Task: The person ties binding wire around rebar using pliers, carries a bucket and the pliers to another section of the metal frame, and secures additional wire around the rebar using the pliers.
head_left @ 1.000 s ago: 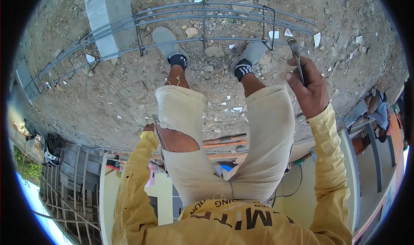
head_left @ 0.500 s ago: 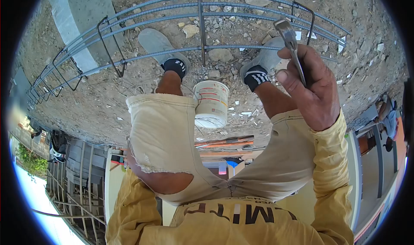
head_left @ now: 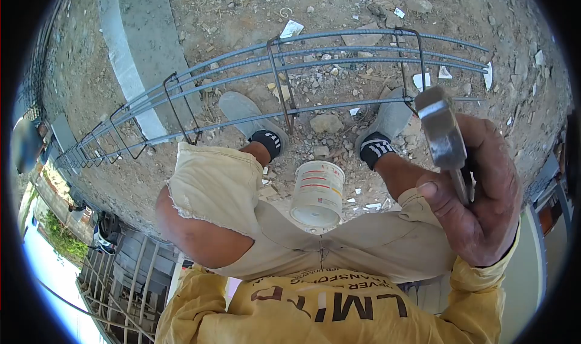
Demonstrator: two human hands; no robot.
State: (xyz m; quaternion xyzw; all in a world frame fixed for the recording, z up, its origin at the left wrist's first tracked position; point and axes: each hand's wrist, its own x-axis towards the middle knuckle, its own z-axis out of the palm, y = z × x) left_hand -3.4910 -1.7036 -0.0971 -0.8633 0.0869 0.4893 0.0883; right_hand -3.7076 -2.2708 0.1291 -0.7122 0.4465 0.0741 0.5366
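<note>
Raised at the right of the view, my right hand (head_left: 484, 192) is closed around a pair of metal pincers (head_left: 440, 132). Their shiny broad head points up and away from me; the handles are mostly hidden in my palm and fingers. Just beyond the tool runs a rebar cage (head_left: 242, 83) of long ribbed bars with bent stirrups (head_left: 281, 80) round them. It crosses in front of my shoes, one bar passing low near them. Of my left arm only the yellow sleeve (head_left: 196, 301) shows; the left hand is out of sight behind my thigh.
A white bucket (head_left: 318, 192) sits on the ground between my legs. Stones (head_left: 327, 123) and broken white tile pieces (head_left: 422, 80) litter the dirt. A concrete strip (head_left: 142, 53) passes under the cage at left. Another person (head_left: 27, 144) is at the far left edge.
My right hand has come lower and nearer the camera with the pincers, which now appear larger. My view has shifted, so cage, shoes and bucket sit further right and lower.
</note>
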